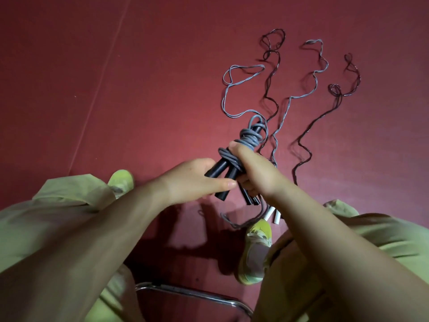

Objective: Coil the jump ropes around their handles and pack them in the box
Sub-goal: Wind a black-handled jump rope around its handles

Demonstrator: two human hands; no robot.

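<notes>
while the right hand [251, 168] clenches the grey rope [249, 138] coiled around a pair of black handles [220, 170], the left hand [197, 180] grips the lower ends of those handles, the bundle held above the red floor [139, 89]. further grey and dark ropes [301, 140] lie loose on the floor beyond, with white handles [274, 214] near a yellow shoe [255, 249].

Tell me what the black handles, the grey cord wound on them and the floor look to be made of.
Black handles: smooth matte, probably plastic or foam; no shine to settle it.
Grey cord: glossy highlights along even round strands, likely PVC-coated.
Floor: dull red, faintly textured with a seam line, probably a mat or carpet.
</notes>
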